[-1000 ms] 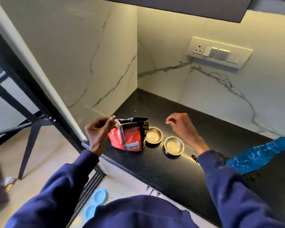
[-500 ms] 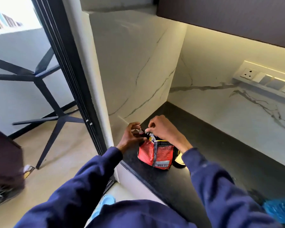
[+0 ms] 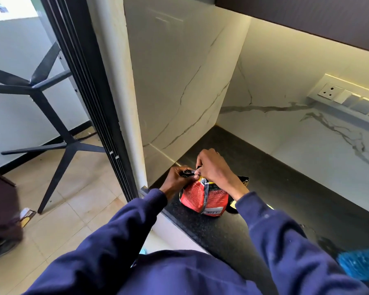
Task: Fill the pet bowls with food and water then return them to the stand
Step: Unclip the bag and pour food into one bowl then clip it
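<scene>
A red and black pet food pouch [image 3: 202,198] stands on the black counter [image 3: 264,188] near its left front corner. My left hand [image 3: 176,177] pinches the pouch's top from the left. My right hand [image 3: 213,167] grips the same top edge from the right, fingers touching the left hand's. A sliver of one metal bowl [image 3: 233,206] shows just behind my right wrist; the other bowl is hidden by my right arm. The blue stand is almost wholly hidden under my arms, with only a blue speck [image 3: 143,251] showing on the floor.
A blue plastic water bottle [image 3: 360,265] lies at the counter's right front. Marble walls close the counter at left and back, with a socket panel [image 3: 347,99] on the back wall. A black table base [image 3: 51,116] stands on the tiled floor beyond the door frame.
My right hand moved from above the bowls to the pouch's top and joined the left. The view swung left, so the bowls went behind my right arm.
</scene>
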